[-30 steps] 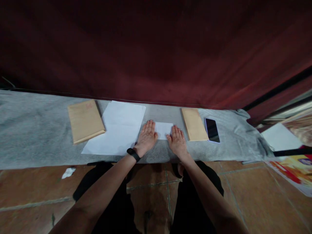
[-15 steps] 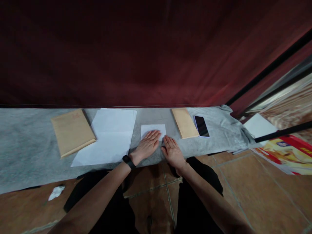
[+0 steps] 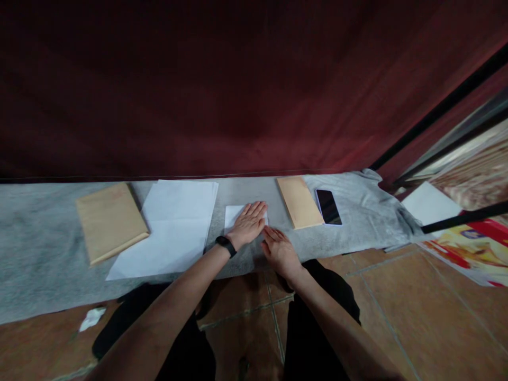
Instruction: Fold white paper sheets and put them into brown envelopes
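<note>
Resting left hand [image 3: 249, 223] flat over small white rectangular paper [image 3: 232, 213], right hand [image 3: 281, 251] beside it, with both grips unclenched, empty.

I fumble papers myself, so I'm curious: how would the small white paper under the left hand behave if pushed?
The small white paper would likely slide rather than roll, as it lies flat on the grey cloth. It is probably light, since it looks thin. With the left hand laid across it, it might buckle instead.
</note>
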`<action>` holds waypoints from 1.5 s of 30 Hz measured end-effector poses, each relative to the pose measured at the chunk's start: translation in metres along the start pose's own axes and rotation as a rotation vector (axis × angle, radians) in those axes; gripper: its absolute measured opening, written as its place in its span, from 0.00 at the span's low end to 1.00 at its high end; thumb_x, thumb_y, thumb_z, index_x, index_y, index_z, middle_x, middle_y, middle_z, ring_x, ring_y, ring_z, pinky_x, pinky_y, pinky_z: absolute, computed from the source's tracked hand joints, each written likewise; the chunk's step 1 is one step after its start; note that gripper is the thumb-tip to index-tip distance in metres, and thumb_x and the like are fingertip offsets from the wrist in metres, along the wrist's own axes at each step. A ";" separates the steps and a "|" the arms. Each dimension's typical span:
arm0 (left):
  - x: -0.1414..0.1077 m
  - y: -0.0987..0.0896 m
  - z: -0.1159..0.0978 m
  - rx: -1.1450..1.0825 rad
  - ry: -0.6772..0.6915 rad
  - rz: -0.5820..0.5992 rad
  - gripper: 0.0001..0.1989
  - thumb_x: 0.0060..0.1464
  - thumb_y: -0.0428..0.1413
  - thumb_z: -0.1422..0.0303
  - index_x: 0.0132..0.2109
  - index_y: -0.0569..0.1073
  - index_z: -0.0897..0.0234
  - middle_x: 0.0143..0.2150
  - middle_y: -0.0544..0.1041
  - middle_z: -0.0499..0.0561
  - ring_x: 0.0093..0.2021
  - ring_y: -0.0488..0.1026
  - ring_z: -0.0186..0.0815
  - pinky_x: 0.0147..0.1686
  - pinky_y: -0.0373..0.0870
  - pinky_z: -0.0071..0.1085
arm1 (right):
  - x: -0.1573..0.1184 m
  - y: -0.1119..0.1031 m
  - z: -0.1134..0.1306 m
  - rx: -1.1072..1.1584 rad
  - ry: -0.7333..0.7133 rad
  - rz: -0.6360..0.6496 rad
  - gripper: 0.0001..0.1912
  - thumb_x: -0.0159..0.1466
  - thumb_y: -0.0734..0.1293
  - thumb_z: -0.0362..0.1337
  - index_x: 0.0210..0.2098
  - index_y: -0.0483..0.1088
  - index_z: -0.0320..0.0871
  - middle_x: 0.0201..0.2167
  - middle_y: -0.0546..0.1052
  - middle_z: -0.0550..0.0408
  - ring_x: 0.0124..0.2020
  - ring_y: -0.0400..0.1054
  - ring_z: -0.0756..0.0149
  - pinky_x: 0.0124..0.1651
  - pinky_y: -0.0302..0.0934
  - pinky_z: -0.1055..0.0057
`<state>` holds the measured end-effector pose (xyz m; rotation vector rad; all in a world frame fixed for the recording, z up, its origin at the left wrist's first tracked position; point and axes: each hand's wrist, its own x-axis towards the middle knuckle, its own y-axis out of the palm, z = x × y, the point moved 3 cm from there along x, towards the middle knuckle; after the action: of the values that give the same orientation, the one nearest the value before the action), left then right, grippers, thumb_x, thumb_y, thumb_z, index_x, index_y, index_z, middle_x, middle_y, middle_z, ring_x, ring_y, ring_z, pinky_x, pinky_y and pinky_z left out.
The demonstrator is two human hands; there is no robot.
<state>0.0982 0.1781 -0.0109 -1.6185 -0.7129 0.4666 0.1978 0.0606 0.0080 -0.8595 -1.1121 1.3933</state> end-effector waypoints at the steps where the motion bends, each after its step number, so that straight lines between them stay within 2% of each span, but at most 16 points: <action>1: 0.004 -0.001 0.002 0.005 -0.013 0.000 0.29 0.69 0.37 0.67 0.73 0.56 0.67 0.75 0.56 0.54 0.75 0.50 0.36 0.73 0.44 0.41 | 0.001 -0.001 -0.001 0.007 0.002 0.002 0.23 0.70 0.60 0.36 0.62 0.70 0.35 0.64 0.71 0.42 0.64 0.66 0.57 0.69 0.56 0.59; 4: 0.011 -0.002 0.008 0.012 -0.045 0.003 0.29 0.69 0.36 0.66 0.73 0.55 0.67 0.75 0.54 0.54 0.75 0.49 0.36 0.73 0.44 0.41 | 0.001 -0.002 -0.003 0.036 0.008 -0.004 0.21 0.70 0.60 0.34 0.59 0.72 0.36 0.62 0.72 0.43 0.63 0.67 0.57 0.69 0.56 0.58; 7: 0.005 -0.003 0.009 0.018 -0.070 0.012 0.29 0.69 0.36 0.65 0.73 0.54 0.66 0.75 0.53 0.54 0.75 0.49 0.37 0.73 0.44 0.42 | 0.002 -0.005 -0.005 0.076 0.013 -0.017 0.20 0.69 0.61 0.34 0.58 0.73 0.37 0.61 0.73 0.44 0.61 0.68 0.58 0.68 0.57 0.59; 16: -0.070 -0.010 -0.007 0.000 -0.028 0.102 0.27 0.72 0.36 0.60 0.73 0.56 0.56 0.76 0.52 0.49 0.76 0.46 0.44 0.72 0.44 0.52 | 0.008 -0.012 -0.009 0.122 0.013 -0.031 0.18 0.70 0.60 0.33 0.55 0.74 0.42 0.57 0.77 0.47 0.59 0.70 0.58 0.68 0.57 0.56; 20: -0.093 -0.016 -0.008 -0.026 -0.001 0.100 0.29 0.71 0.38 0.58 0.73 0.54 0.62 0.75 0.53 0.54 0.76 0.47 0.43 0.72 0.45 0.50 | 0.014 -0.013 0.000 0.086 -0.009 -0.002 0.20 0.73 0.58 0.36 0.58 0.72 0.39 0.59 0.76 0.45 0.62 0.68 0.57 0.69 0.56 0.55; 23: -0.101 -0.017 -0.004 -0.034 -0.002 0.061 0.28 0.72 0.38 0.60 0.72 0.55 0.67 0.75 0.55 0.58 0.75 0.48 0.41 0.73 0.46 0.46 | 0.022 -0.013 0.016 0.084 -0.114 0.032 0.24 0.75 0.53 0.39 0.63 0.68 0.37 0.64 0.71 0.44 0.67 0.62 0.58 0.70 0.54 0.56; 26: -0.105 -0.012 -0.004 -0.005 -0.031 0.025 0.27 0.71 0.40 0.62 0.71 0.59 0.69 0.74 0.56 0.61 0.75 0.48 0.43 0.73 0.44 0.49 | 0.033 -0.005 0.032 0.126 -0.266 0.084 0.27 0.77 0.48 0.41 0.68 0.61 0.38 0.68 0.65 0.47 0.71 0.55 0.63 0.73 0.51 0.59; 28: -0.105 -0.007 -0.007 0.013 -0.029 0.015 0.26 0.70 0.41 0.63 0.70 0.61 0.70 0.72 0.59 0.64 0.75 0.50 0.45 0.73 0.43 0.52 | 0.041 0.005 0.037 0.145 -0.297 0.111 0.28 0.77 0.46 0.42 0.69 0.60 0.38 0.70 0.63 0.48 0.72 0.52 0.65 0.73 0.49 0.61; 32: -0.103 -0.004 -0.012 0.009 -0.081 -0.036 0.27 0.70 0.40 0.64 0.70 0.59 0.72 0.72 0.60 0.64 0.74 0.51 0.44 0.72 0.46 0.50 | 0.057 0.024 0.030 0.134 -0.207 0.072 0.29 0.77 0.45 0.44 0.70 0.58 0.39 0.72 0.59 0.48 0.73 0.50 0.64 0.74 0.47 0.58; 35: -0.097 -0.006 -0.006 0.000 -0.167 -0.063 0.29 0.69 0.39 0.64 0.70 0.57 0.77 0.73 0.57 0.66 0.75 0.49 0.44 0.72 0.50 0.47 | 0.063 0.033 0.020 0.099 -0.149 0.015 0.29 0.77 0.47 0.45 0.71 0.55 0.41 0.72 0.57 0.48 0.73 0.49 0.63 0.74 0.46 0.55; 40: -0.086 -0.011 0.015 0.006 -0.277 -0.090 0.30 0.69 0.38 0.64 0.72 0.54 0.77 0.74 0.55 0.65 0.75 0.47 0.45 0.72 0.50 0.45 | 0.066 0.038 0.011 -0.007 -0.122 -0.044 0.29 0.76 0.49 0.44 0.71 0.55 0.39 0.73 0.55 0.47 0.74 0.47 0.59 0.74 0.43 0.55; 45: -0.078 -0.013 0.027 0.037 -0.360 -0.101 0.31 0.70 0.36 0.61 0.71 0.55 0.79 0.74 0.55 0.66 0.75 0.47 0.46 0.72 0.49 0.45 | 0.066 0.039 0.004 -0.058 -0.062 -0.130 0.30 0.76 0.53 0.45 0.72 0.53 0.37 0.72 0.56 0.43 0.73 0.49 0.55 0.73 0.44 0.52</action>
<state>0.0208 0.1456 -0.0100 -1.4706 -1.0433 0.7034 0.1735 0.1263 -0.0217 -0.7753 -1.2391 1.2928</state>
